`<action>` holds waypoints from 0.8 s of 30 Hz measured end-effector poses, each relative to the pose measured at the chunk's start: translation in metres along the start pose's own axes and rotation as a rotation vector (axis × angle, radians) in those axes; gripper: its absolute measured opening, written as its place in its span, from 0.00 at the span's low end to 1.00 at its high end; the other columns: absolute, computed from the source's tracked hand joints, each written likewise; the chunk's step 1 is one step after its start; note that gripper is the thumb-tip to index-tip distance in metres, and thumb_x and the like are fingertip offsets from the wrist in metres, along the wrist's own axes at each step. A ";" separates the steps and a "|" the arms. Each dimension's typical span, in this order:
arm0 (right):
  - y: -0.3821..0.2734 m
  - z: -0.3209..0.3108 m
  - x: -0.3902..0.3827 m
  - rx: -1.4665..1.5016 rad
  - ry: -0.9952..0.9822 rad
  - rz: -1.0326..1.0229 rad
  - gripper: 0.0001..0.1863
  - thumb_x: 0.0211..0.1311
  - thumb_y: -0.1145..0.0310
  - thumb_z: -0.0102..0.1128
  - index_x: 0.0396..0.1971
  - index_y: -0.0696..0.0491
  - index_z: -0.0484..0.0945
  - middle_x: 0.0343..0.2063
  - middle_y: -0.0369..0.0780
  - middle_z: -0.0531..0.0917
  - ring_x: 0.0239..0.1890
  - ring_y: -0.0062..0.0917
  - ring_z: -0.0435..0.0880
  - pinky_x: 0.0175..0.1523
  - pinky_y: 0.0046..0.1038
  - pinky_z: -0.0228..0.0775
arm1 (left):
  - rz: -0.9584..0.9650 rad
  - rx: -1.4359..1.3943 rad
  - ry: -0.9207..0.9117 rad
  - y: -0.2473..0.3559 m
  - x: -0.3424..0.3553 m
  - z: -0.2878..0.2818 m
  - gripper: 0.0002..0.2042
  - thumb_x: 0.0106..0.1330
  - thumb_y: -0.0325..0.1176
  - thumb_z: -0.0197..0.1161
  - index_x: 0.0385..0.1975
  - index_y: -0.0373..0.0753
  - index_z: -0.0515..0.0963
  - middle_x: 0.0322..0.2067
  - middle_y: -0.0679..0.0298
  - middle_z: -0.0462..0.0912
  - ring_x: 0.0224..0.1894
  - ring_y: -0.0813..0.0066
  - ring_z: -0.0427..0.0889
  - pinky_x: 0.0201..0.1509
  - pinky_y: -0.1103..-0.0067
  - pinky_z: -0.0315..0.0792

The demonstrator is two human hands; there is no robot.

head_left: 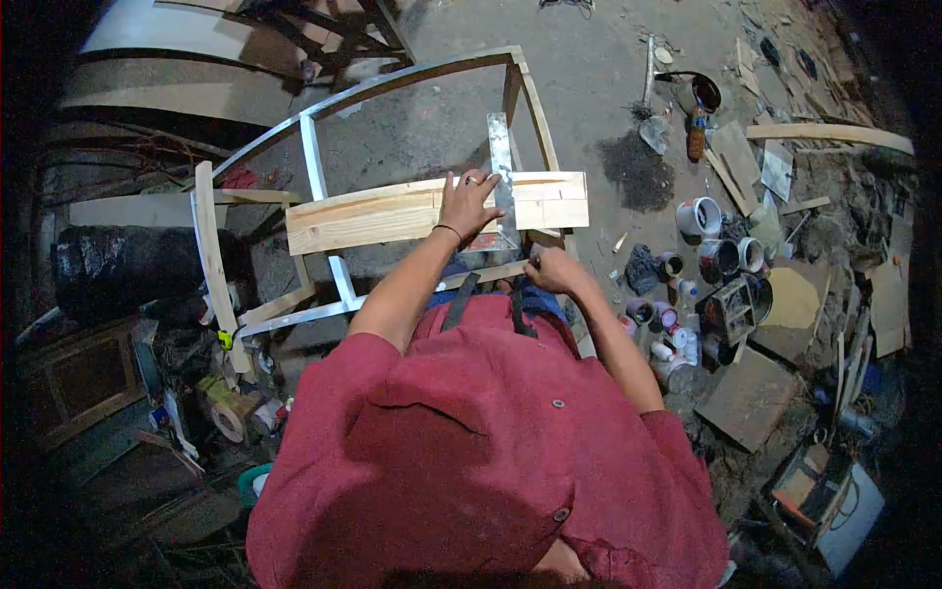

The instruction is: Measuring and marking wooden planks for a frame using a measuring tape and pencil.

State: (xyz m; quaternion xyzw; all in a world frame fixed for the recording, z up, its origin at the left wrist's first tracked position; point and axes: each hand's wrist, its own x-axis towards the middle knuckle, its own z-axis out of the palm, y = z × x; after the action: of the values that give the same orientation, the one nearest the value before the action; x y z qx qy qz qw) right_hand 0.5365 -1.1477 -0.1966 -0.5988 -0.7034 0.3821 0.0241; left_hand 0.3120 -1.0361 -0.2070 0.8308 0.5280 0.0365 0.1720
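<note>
A pale wooden board (368,218) lies crosswise in front of me on a wooden frame (316,162). Across its right part runs a flat metal straightedge, apparently the blade of a square (499,142), whose far end reaches beyond the board. My left hand (466,208) presses down on the board with fingers spread, the fingertips touching the blade's left edge. Just off the board's near edge, right of the blade, is my right hand (554,270). Its fingers are curled closed, and what they hold is hidden. Pencil-like lines mark the board right of the blade.
On the right floor stand several paint cans (699,218), a bottle (697,133) and wood scraps. A long strip of wood (211,255) leans at the left, with a yellow-green tape measure (225,340) by its lower end. A dark cylinder (137,270) lies farther left.
</note>
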 end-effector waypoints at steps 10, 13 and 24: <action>0.012 0.068 0.024 0.589 0.372 0.282 0.18 0.73 0.60 0.59 0.40 0.63 0.83 0.30 0.45 0.87 0.35 0.30 0.86 0.43 0.33 0.77 | 0.033 0.003 0.013 -0.004 0.002 0.004 0.37 0.59 0.55 0.71 0.69 0.53 0.70 0.67 0.65 0.72 0.72 0.62 0.65 0.77 0.46 0.48; 0.007 0.085 0.032 0.718 0.332 0.267 0.16 0.70 0.61 0.64 0.40 0.62 0.83 0.30 0.41 0.87 0.33 0.22 0.84 0.41 0.30 0.77 | 0.044 0.043 -0.004 -0.006 0.002 0.007 0.38 0.60 0.58 0.70 0.69 0.51 0.70 0.68 0.63 0.72 0.71 0.60 0.66 0.76 0.46 0.50; -0.081 0.139 0.066 0.862 0.220 0.077 0.14 0.71 0.63 0.66 0.42 0.60 0.86 0.32 0.36 0.88 0.36 0.19 0.83 0.44 0.27 0.75 | -0.127 -0.247 0.474 -0.148 -0.074 -0.069 0.26 0.69 0.45 0.66 0.63 0.39 0.75 0.60 0.49 0.79 0.63 0.52 0.76 0.67 0.61 0.68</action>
State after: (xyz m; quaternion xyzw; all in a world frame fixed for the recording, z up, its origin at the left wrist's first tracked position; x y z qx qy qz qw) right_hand 0.3826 -1.1610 -0.2766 -0.5968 -0.4503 0.5753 0.3319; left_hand 0.1344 -1.0279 -0.1814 0.7370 0.5961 0.2833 0.1457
